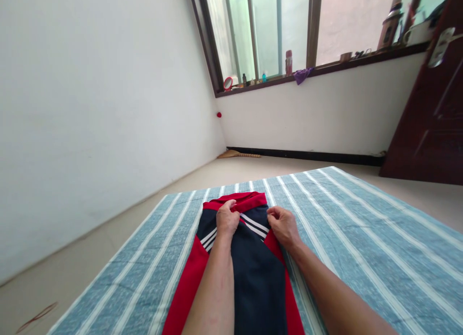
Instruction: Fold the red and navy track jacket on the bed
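A navy and red garment (253, 272) with white stripes lies flat on a blue and white striped sheet (361, 248). My left hand (226, 220) pinches the red band near the garment's far end, fingers closed on the cloth. My right hand (284, 226) grips the garment's right edge beside it, fingers curled on the fabric. Both forearms reach over the garment from the near side.
A white wall runs along the left. A window sill (325, 67) at the back holds bottles, a purple cloth and small items. A dark wooden door (430, 122) stands at the right. A broom (238, 154) lies on the floor by the far wall.
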`<action>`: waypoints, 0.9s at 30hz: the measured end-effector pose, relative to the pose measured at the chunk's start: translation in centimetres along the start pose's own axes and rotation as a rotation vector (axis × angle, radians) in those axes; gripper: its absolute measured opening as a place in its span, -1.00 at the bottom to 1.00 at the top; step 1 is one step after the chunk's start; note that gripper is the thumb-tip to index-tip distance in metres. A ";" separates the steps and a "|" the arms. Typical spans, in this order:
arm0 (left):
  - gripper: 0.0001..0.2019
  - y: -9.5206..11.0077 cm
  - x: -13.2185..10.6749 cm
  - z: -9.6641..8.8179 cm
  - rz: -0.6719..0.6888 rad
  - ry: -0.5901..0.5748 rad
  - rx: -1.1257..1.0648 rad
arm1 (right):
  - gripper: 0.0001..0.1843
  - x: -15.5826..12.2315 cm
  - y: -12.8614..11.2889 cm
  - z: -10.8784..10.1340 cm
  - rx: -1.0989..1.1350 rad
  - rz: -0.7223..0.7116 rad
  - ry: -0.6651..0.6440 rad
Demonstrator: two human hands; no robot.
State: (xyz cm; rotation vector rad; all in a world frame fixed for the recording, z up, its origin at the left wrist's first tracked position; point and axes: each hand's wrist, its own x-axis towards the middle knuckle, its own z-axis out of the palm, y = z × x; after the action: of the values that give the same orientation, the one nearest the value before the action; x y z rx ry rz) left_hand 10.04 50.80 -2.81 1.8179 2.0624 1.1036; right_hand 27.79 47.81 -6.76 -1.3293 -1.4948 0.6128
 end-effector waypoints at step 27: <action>-0.63 0.1 0.1 -0.3 0.019 -0.020 0.128 | -0.82 -1.6 -1.9 1.1 -0.449 -0.488 -0.347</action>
State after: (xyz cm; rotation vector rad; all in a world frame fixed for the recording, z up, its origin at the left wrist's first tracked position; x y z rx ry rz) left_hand 9.91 50.74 -2.53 1.9025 2.1542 0.9737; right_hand 25.77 46.08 -6.05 -1.1440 -2.2472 0.1965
